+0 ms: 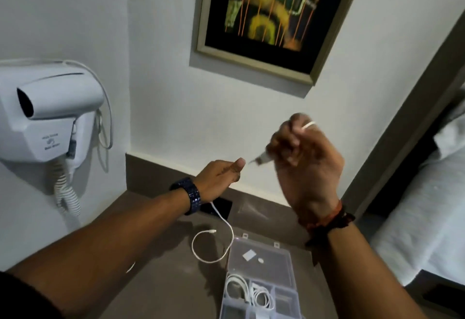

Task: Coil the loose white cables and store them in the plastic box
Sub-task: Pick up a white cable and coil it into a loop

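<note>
My right hand (304, 162) is raised above the counter, blurred, and pinches a white cable (307, 126) whose plug end sticks out to the left. The cable hangs below my left hand (219, 178), which is loosely closed around it, and loops on the counter with its free plug near the middle (227, 233). The clear plastic box (285, 291) lies open at the bottom centre, its lid flat behind it. Two coiled white cables (261, 296) sit in its compartments.
A wall-mounted white hair dryer (50, 115) with a spiral cord hangs at the left. A black phone (219, 209) lies on the brown counter (156, 291) behind the cable loop. A framed painting (271, 19) is on the wall; a bed (427, 205) is at the right.
</note>
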Motion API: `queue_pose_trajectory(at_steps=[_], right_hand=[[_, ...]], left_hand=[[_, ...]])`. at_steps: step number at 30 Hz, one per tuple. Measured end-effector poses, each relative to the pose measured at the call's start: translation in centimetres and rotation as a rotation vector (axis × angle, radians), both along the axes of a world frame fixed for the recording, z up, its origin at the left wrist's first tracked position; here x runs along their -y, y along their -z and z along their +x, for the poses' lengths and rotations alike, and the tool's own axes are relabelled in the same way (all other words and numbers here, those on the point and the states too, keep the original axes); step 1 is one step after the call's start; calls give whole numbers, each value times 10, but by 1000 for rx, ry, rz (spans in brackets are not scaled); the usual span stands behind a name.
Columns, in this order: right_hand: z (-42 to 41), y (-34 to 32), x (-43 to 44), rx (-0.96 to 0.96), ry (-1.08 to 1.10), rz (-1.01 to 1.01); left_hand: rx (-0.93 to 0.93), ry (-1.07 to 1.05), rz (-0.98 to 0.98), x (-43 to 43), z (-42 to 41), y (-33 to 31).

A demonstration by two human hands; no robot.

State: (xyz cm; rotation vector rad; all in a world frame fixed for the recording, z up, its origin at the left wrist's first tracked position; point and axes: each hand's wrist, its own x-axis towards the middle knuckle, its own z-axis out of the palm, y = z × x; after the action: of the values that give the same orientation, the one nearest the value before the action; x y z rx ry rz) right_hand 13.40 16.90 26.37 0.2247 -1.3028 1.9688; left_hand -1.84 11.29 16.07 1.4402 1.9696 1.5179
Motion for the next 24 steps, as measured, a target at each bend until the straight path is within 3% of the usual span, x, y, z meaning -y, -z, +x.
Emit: queue_pose_trajectory(at_steps=[2, 3, 5, 6, 7, 8, 9, 10, 12, 14, 16, 18, 20, 21, 22, 23, 24], right_hand=[[3, -19, -15, -83, 429, 187], [5, -24, -24, -42, 706, 382], [9, -23, -39, 286, 1216, 974], [13, -18, -46, 545, 1270, 1260], [17, -14, -47, 821, 1150, 1410], [22, -10, -43, 1031, 893, 1400], [27, -8, -37, 1129, 550, 1268], [30, -6, -30, 1099, 221, 1078], [35, -14, -16, 817, -291, 622], [36, -30, -6, 416, -486, 281], [33, -44, -1, 69, -273, 198], [28, -49, -8, -63, 333, 431], [26, -44, -21, 133, 1058, 951], [27, -36, -29, 332, 1246, 1264], [29, -27, -33, 572, 1243, 1492], [33, -20, -34, 789, 1079, 1555], [38, -16, -34, 918, 790, 1456]], left_hand=[[-47, -2, 27, -5, 7, -12], [-76, -8, 48, -6, 10, -19], [-154, -48, 117, -6, 12, -34], [-212, -93, 164, -5, 11, -43], [-274, -148, 204, -4, 9, -52], [-322, -200, 229, -2, 7, -61], [-348, -231, 233, 0, 5, -69], [-344, -228, 220, 1, 4, -74], [-225, -163, 181, 1, 11, -78], [-70, -86, 147, -3, 23, -74], [-24, -50, 119, -7, 35, -69], [-69, -47, 125, -9, 43, -68], [-174, -88, 194, -8, 49, -74], [-229, -125, 235, -8, 50, -79], [-278, -171, 266, -7, 49, -85], [-316, -215, 279, -6, 46, -90], [-340, -253, 274, -4, 42, -95]])
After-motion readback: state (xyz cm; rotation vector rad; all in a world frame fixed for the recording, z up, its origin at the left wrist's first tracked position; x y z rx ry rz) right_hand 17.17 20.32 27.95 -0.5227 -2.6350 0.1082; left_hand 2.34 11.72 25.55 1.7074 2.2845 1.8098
